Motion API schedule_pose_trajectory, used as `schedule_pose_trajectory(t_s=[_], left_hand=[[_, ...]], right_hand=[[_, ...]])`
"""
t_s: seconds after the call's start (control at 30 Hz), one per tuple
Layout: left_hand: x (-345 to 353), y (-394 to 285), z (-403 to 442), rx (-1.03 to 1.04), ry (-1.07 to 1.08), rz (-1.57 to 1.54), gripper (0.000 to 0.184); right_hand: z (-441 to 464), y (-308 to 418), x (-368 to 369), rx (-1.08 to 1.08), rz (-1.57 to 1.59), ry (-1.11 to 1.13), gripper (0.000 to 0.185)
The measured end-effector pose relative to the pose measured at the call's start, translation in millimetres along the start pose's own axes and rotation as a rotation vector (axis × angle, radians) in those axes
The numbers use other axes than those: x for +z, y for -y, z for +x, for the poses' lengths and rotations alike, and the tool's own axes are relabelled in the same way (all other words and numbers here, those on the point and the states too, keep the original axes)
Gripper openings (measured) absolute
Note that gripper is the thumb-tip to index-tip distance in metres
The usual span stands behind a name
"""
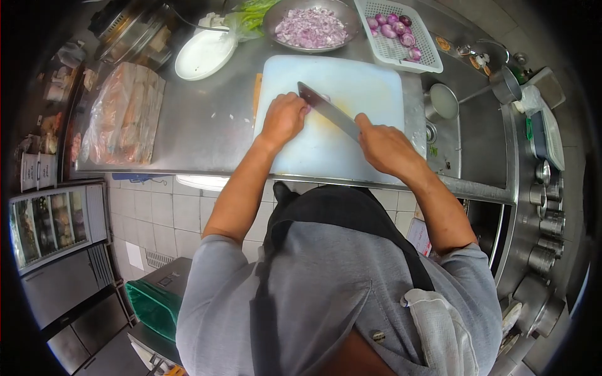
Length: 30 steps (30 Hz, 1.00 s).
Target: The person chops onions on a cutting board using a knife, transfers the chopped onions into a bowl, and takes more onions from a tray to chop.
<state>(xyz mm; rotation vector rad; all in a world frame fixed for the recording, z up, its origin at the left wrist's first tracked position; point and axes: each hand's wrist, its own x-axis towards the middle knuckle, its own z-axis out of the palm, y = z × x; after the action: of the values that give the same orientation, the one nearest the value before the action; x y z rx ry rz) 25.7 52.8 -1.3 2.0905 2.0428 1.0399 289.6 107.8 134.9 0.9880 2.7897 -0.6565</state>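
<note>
On the white cutting board [332, 156] my left hand [285, 119] is closed, its curled fingers pressing down a piece of red onion [307, 109] that is mostly hidden under them. My right hand [385, 145] wraps round the handle of a kitchen knife [332, 114]. The blade slants up and left across the board, its tip just beyond my left fingertips. A small bit of onion shows behind the blade. Beyond the board stands a metal bowl [269, 28] filled with chopped red onion [311, 26]. Right of it, a white perforated basket [384, 51] holds several peeled red onions [392, 28].
A white plate [204, 56] and green vegetables [254, 15] lie at the back left. A plastic-wrapped package [122, 113] sits on the steel counter's left side. At right is a sink [486, 138] with a metal pot [442, 102] at its edge.
</note>
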Motion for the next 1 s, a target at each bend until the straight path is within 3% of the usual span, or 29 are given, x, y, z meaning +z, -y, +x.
schedule_pose_trajectory(t_s=[0.1, 0.7, 0.8, 0.9, 1.0], left_hand=[[1, 0, -3, -0.005, -0.020, -0.036, 0.012], [11, 1, -19, -0.031, -0.169, -0.105, 0.009], [13, 2, -21, -0.026, -0.185, -0.101, 0.009], [14, 3, -20, -0.045, -0.179, -0.099, 0.010], [9, 4, -21, -0.028, -0.156, -0.100, 0.015]], right_hand=[[11, -13, 26, 0.048, -0.026, 0.087, 0.016], [12, -4, 15, 0.043, -0.030, 0.104, 0.018], [9, -5, 26, -0.006, 0.073, 0.016, 0.019], [10, -15, 41, 0.069, 0.077, 0.085, 0.020], [-5, -17, 36, -0.009, 0.120, -0.035, 0.020]])
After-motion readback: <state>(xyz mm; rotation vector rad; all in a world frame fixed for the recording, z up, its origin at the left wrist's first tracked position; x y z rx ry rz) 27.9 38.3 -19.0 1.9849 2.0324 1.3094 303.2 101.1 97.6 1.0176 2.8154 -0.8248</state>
